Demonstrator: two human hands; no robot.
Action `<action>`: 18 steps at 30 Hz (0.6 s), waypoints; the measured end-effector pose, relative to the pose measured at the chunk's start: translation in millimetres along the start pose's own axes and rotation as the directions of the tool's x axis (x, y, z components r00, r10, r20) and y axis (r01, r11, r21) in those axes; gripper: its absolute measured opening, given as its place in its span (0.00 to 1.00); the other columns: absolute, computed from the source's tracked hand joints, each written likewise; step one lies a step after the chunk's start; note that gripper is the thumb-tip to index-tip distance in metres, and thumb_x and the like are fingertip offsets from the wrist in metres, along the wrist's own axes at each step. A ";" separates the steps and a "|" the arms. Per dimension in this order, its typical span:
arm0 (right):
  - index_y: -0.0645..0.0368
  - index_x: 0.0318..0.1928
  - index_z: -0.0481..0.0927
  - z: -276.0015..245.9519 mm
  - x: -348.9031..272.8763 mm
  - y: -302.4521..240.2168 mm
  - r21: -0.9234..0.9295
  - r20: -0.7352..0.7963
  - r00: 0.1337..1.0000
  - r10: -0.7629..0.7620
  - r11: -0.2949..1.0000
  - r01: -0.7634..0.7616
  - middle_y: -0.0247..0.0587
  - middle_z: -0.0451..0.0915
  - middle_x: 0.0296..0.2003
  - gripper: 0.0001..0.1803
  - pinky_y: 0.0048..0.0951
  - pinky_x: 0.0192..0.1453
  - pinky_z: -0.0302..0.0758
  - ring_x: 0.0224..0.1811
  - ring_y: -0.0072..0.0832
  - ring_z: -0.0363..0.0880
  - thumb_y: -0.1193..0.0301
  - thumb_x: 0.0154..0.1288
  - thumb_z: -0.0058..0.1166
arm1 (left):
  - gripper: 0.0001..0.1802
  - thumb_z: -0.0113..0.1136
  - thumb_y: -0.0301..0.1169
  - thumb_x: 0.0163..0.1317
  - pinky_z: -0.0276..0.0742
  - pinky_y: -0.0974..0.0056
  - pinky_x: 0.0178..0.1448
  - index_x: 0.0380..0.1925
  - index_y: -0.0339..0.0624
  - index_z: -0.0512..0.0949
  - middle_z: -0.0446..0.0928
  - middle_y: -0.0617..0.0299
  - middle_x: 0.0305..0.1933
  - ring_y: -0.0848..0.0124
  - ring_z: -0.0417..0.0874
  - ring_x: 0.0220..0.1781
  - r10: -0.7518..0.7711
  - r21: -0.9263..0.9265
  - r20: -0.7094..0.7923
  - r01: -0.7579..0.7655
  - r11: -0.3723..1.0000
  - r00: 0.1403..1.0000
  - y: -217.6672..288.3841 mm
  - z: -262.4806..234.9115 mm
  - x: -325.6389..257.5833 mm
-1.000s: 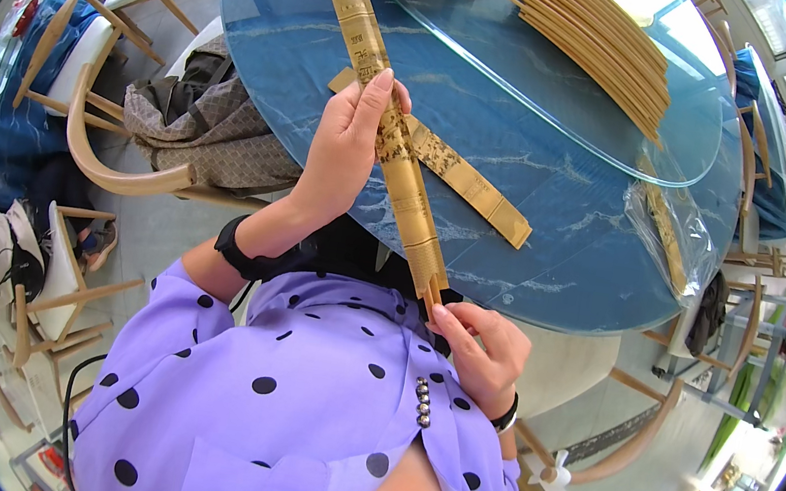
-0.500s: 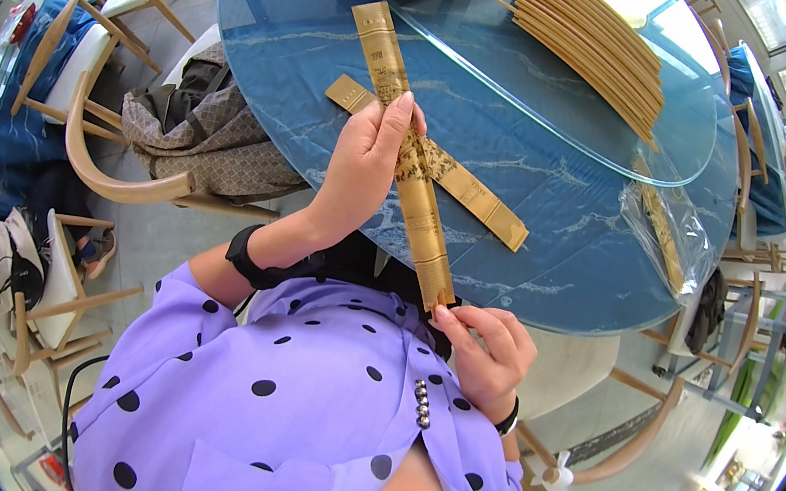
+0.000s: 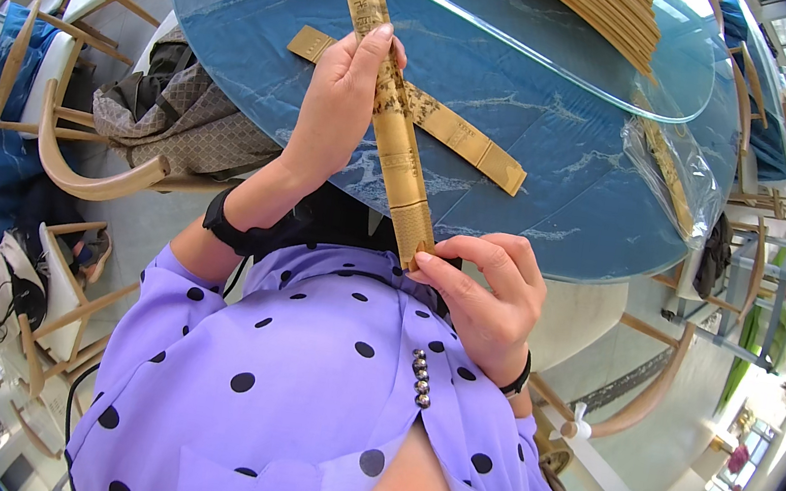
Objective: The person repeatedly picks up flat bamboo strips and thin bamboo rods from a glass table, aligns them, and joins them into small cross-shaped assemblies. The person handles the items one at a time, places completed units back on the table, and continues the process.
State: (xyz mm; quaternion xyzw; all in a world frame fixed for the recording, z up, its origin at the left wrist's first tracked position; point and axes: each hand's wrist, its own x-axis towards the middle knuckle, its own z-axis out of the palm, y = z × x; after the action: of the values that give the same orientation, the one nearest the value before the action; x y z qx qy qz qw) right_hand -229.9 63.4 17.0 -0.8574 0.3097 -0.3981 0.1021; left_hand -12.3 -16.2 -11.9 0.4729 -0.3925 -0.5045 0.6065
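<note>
Your left grip (image 3: 332, 103) is closed around a long, narrow gold packet (image 3: 393, 146) above its middle, the thumb lying along the upper face and the fingers curled to the far side and underneath, where most of them are hidden. Your right grip (image 3: 496, 294) pinches the packet's lower end between thumb and forefinger, those two tips nearly meeting at its corner; your other fingers are bent in behind, and you cannot tell from this view whether they touch it.

The packet slants between your hands, its upper end over the bench (image 3: 534, 232) and its lower end past the near edge, close in front of your purple dotted shirt (image 3: 299, 352). It crosses above a second gold packet (image 3: 471, 145), which lies on the blue bench at an opposing slant, its middle partly covered.

Farther off, a stack of slim gold strips (image 3: 593, 6) sits on the round glass plate (image 3: 521, 26), cut off by the top of the view. To the right, a clear plastic bag (image 3: 705, 177) with a gold piece inside lies near the bench's edge.
</note>
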 end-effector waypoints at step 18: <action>0.57 0.33 0.85 4.0 2.8 -8.4 0.068 0.016 1.000 0.012 0.998 -0.013 0.34 0.81 0.33 0.15 0.29 0.27 0.71 0.27 0.29 0.78 0.69 0.45 0.77 | 0.19 0.46 0.42 0.81 0.70 0.72 0.42 0.32 0.44 0.74 0.73 0.70 0.30 0.82 0.72 0.32 -0.042 0.043 0.150 0.036 0.998 0.988 -11.0 3.2 7.8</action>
State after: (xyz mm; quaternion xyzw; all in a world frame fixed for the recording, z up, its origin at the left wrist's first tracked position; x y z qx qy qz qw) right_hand -221.8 67.9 19.7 -0.8546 0.3003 -0.4012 0.1359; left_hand -16.6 -25.0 -21.8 0.4532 -0.4381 -0.5426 0.5552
